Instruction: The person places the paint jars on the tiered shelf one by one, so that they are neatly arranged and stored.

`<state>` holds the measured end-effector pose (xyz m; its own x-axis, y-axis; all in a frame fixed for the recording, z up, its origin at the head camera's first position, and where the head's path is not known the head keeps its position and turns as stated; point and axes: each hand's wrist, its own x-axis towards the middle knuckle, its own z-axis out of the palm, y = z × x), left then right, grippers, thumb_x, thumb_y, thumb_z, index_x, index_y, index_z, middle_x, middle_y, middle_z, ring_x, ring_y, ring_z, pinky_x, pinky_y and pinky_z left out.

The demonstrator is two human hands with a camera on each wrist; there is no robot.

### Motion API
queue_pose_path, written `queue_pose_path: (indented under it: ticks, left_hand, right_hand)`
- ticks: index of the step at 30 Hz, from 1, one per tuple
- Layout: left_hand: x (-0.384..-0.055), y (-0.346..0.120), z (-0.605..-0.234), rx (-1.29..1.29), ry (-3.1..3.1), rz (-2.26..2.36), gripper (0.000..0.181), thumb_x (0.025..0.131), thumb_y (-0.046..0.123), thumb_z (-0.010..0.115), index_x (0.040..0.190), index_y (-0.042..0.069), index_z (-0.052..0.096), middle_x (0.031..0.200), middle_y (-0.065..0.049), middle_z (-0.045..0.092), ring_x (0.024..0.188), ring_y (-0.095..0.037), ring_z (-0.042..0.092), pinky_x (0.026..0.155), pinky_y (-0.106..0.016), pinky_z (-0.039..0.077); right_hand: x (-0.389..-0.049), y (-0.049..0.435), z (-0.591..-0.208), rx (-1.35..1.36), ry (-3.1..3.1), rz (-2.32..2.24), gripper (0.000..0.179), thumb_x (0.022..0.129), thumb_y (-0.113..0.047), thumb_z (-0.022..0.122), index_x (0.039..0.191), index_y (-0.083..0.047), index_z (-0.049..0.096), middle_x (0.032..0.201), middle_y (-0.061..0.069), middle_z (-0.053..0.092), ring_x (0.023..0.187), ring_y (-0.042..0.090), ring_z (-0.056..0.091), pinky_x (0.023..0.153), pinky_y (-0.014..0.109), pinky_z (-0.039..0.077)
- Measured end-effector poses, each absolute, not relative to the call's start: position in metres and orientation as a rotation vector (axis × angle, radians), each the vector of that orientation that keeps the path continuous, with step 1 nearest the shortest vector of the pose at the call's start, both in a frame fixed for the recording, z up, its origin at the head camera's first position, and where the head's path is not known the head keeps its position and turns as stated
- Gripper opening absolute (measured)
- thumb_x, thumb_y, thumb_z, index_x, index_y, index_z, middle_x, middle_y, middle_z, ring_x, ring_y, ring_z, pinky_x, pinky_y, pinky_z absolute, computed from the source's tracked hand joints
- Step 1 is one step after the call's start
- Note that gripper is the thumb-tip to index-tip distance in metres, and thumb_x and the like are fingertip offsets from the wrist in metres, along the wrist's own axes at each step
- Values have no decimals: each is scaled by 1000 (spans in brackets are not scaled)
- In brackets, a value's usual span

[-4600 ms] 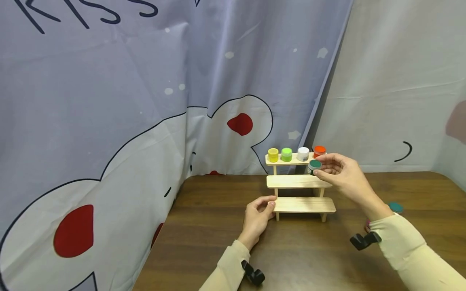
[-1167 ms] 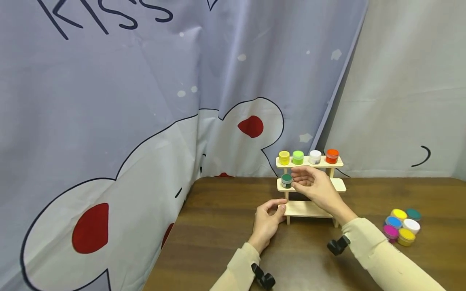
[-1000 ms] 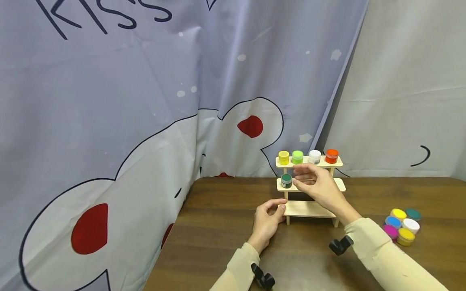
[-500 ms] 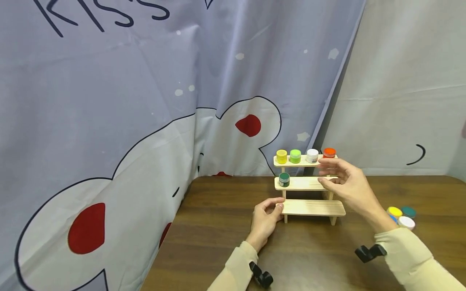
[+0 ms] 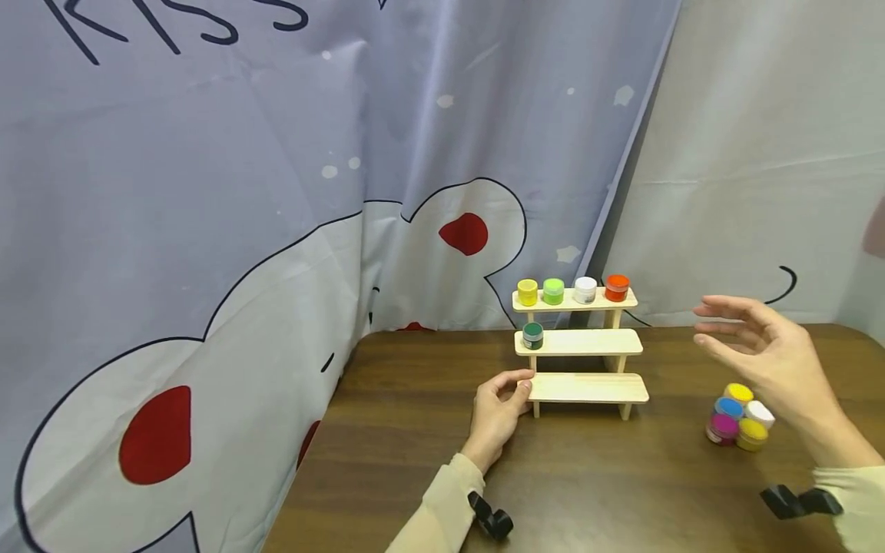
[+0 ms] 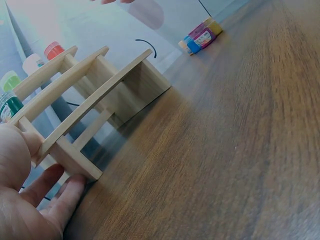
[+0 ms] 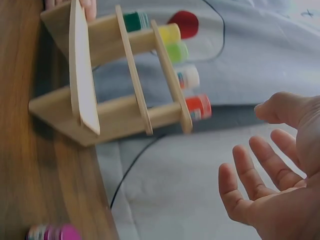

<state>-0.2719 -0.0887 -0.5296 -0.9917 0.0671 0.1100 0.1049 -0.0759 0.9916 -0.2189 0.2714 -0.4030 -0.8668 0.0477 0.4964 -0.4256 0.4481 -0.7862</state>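
Observation:
A three-tier wooden stand (image 5: 584,388) is on the table. My left hand (image 5: 496,415) grips the left end of its lowest shelf, with the thumb on top and fingers at the side leg in the left wrist view. On the top shelf are a yellow paint jar (image 5: 528,292), a light green jar (image 5: 553,291), a white jar (image 5: 585,289) and a red-orange jar (image 5: 617,288). A dark green jar (image 5: 533,336) stands at the left end of the middle shelf. My right hand (image 5: 770,353) is in the air right of the stand, fingers apart, holding nothing.
Below and left of the right hand, a cluster of paint jars sits on the wooden table (image 5: 588,484), among them a magenta jar (image 5: 722,428), a blue jar (image 5: 729,408) and a white-lidded jar (image 5: 759,415). A printed curtain (image 5: 276,153) hangs behind.
The right hand carried the dark green jar to the middle shelf's left end, let it go and moved right, over the jar cluster. The left hand keeps its grip on the stand.

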Motion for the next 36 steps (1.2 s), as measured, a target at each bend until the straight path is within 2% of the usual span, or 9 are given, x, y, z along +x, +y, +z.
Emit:
queue_pose_path:
  ticks: [10, 15, 21, 31, 36]
  left_hand:
    - [-272, -89, -528, -189, -2113, -2294, 18, 107, 7, 75, 123, 8, 84, 126, -13, 76, 102, -18, 76, 94, -42, 68]
    - [-272, -89, -528, -194, -2114, -2293, 19, 107, 7, 74, 124, 6, 83, 128, -12, 76, 103, -18, 77, 94, -43, 68]
    - [-272, -89, -529, -196, -2113, -2291, 19, 107, 7, 74, 124, 7, 83, 129, -11, 76, 103, -18, 77, 95, -45, 67]
    - [-272, -89, -529, -190, -2128, -2283, 18, 107, 8, 75, 123, 8, 84, 129, -10, 75, 103, -18, 77, 95, -43, 67]
    - [-272, -89, -528, -200, -2110, -2296, 18, 107, 7, 75, 123, 7, 83, 128, -11, 76, 102, -18, 77, 95, -43, 68]
  right_hand:
    - [-197, 310, -419, 198, -2241, 1366, 61, 98, 4, 83, 155, -8, 62, 129, -23, 73, 106, -12, 71, 90, 2, 52]
    - [-191, 322, -431, 196, -2185, 1372, 65, 95, 13, 81, 155, -5, 62, 128, -24, 73, 105, -12, 71, 94, 1, 49]
    - [-184, 332, -452, 220, -2163, 1353, 66, 92, 22, 76, 152, -2, 63, 124, -27, 73, 102, -13, 71, 90, 1, 50]
    - [-169, 344, -490, 106, -2257, 1393, 60, 97, 10, 80, 152, -10, 65, 115, -29, 72, 98, -15, 69, 80, 2, 52]
    - [-163, 346, -506, 53, -2281, 1393, 56, 96, 6, 83, 147, -15, 69, 113, -31, 70, 97, -16, 66, 82, -1, 47]
